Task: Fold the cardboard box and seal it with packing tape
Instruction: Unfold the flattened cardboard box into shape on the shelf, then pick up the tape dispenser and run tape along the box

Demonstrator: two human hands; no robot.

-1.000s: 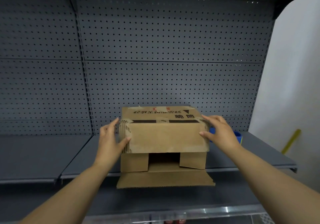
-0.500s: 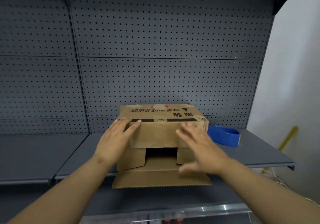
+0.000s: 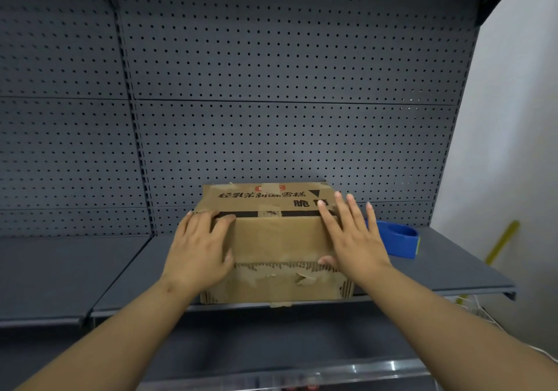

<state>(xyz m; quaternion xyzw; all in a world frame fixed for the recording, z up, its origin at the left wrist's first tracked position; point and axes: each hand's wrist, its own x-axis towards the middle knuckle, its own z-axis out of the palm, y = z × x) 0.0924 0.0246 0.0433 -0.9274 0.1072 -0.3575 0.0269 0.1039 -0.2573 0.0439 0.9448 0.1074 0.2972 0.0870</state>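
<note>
A brown cardboard box (image 3: 276, 241) with printed black characters and old tape scraps lies on the grey shelf (image 3: 447, 273). Both front flaps are folded shut, meeting at a torn seam across the near face. My left hand (image 3: 200, 247) lies flat on the left part of that face, fingers straight, reaching the top edge. My right hand (image 3: 351, 233) presses flat on the right part, fingers spread over the top corner, thumb at the seam. A blue roll of packing tape (image 3: 398, 238) sits on the shelf just right of the box, partly hidden by my right hand.
A grey perforated back panel (image 3: 287, 88) rises behind the shelf. A second shelf section (image 3: 60, 270) extends to the left. A white wall (image 3: 513, 149) stands at the right with a yellow stick (image 3: 502, 241) leaning near it. A lower shelf edge (image 3: 332, 372) runs below.
The lower flap that lay flat on the shelf has been folded up and the upper flap pushed down, closing the front opening. Both hands moved from the box's sides onto its front.
</note>
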